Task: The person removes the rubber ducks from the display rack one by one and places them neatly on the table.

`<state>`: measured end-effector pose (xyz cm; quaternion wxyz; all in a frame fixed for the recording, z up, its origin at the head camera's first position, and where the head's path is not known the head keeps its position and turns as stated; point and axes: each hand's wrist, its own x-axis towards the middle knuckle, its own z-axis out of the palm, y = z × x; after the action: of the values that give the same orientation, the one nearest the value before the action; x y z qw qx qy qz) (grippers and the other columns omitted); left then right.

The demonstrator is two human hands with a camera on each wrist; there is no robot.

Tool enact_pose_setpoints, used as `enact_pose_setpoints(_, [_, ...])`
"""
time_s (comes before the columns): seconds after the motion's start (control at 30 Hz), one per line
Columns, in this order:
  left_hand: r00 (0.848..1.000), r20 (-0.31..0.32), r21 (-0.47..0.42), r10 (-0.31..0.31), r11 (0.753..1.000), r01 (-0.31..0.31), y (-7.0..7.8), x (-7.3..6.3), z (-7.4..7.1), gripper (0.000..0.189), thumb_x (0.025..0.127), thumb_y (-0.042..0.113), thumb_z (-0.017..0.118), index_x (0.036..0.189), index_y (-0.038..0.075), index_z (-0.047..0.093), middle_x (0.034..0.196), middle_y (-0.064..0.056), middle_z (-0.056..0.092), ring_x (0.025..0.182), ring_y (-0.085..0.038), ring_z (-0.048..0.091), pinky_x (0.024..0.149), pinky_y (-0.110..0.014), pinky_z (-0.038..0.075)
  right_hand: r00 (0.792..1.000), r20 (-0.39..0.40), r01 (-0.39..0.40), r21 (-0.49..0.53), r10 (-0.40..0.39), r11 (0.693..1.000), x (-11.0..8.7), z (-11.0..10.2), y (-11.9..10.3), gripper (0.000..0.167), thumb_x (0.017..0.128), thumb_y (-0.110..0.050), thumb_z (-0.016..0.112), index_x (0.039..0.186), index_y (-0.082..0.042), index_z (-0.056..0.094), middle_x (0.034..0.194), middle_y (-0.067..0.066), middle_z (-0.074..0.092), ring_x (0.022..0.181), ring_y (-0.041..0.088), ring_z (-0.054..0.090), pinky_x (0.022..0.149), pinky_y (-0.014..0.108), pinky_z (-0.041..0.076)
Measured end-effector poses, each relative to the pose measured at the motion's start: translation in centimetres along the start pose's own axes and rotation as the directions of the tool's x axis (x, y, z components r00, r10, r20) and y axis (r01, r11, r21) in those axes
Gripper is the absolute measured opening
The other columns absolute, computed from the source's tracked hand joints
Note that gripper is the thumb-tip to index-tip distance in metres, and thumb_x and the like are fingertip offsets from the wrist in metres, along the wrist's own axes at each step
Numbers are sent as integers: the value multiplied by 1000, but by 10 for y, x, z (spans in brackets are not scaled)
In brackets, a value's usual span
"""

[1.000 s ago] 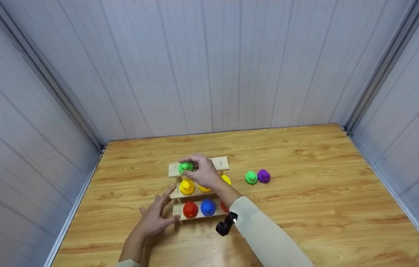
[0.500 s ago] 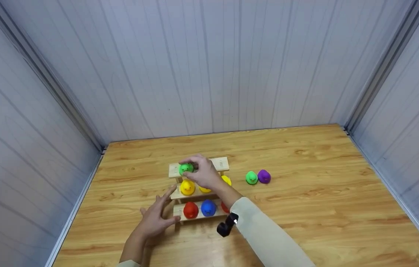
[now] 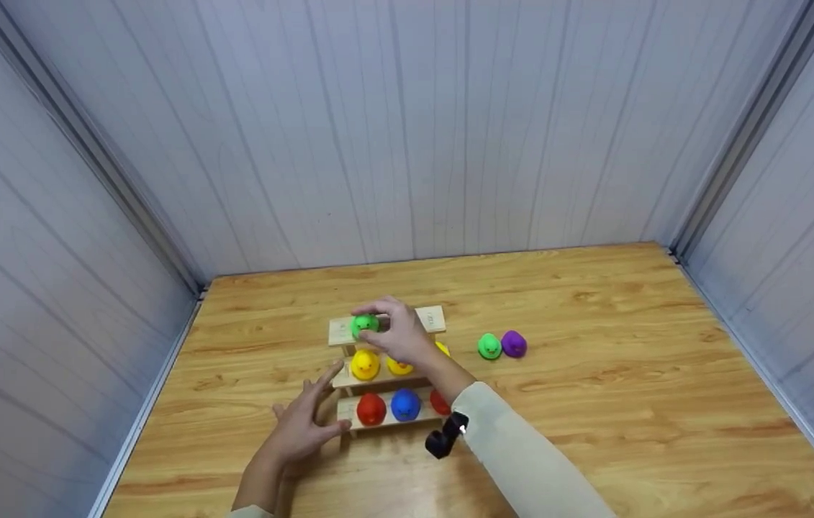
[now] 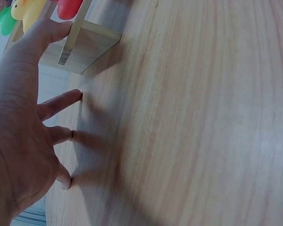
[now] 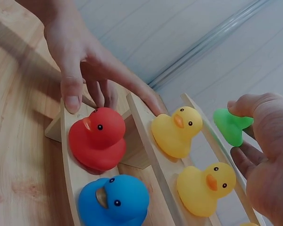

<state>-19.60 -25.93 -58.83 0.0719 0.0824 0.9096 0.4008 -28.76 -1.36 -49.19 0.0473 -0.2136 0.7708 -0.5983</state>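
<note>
My right hand point(image 3: 401, 334) pinches a green rubber duck point(image 3: 364, 327) between thumb and fingers at the left end of the top shelf of a three-step wooden rack point(image 3: 432, 319). In the right wrist view the green duck point(image 5: 230, 127) is seen from behind the shelves. My left hand point(image 3: 300, 424) lies spread at the rack's left side. Its thumb touches the lowest shelf's end, and in the left wrist view its other fingertips point(image 4: 78, 95) rest on the table. Yellow ducks point(image 3: 365, 365) stand on the middle shelf; a red duck point(image 3: 371, 409) and a blue duck point(image 3: 405, 405) stand on the lowest.
A second green duck point(image 3: 489, 346) and a purple duck point(image 3: 514, 344) sit side by side on the wooden table point(image 3: 630, 374), right of the rack. Another red duck point(image 3: 440, 402) is partly hidden by my right forearm. Pale panel walls point(image 3: 435, 129) enclose the table.
My right hand and the green duck shift very slightly to the right along the top shelf. The left hand stays in place at the rack's side.
</note>
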Motion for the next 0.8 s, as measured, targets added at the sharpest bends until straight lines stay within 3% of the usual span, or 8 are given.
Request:
enact_pose_setpoints(0.2, [1000, -11, 10, 10, 1000, -10, -1, 0, 1, 104, 91, 44, 90, 177, 45, 31, 178, -15, 50, 165, -72, 16, 111, -106, -9, 1000, -7, 23, -2, -23, 1000, -3, -4, 0, 34, 101, 1, 79, 134, -2, 79, 134, 22, 69, 130, 44, 76, 113, 44, 65])
enact_pose_setpoints(0.8, [1000, -7, 8, -1, 1000, 1, 0, 0, 0, 104, 91, 45, 89, 178, 44, 31, 181, -13, 44, 167, -70, 15, 114, -103, -12, 999, -17, 50, -38, -51, 998, -13, -31, 1, 34, 103, -1, 77, 137, -6, 79, 139, 20, 69, 125, 29, 73, 114, 46, 64])
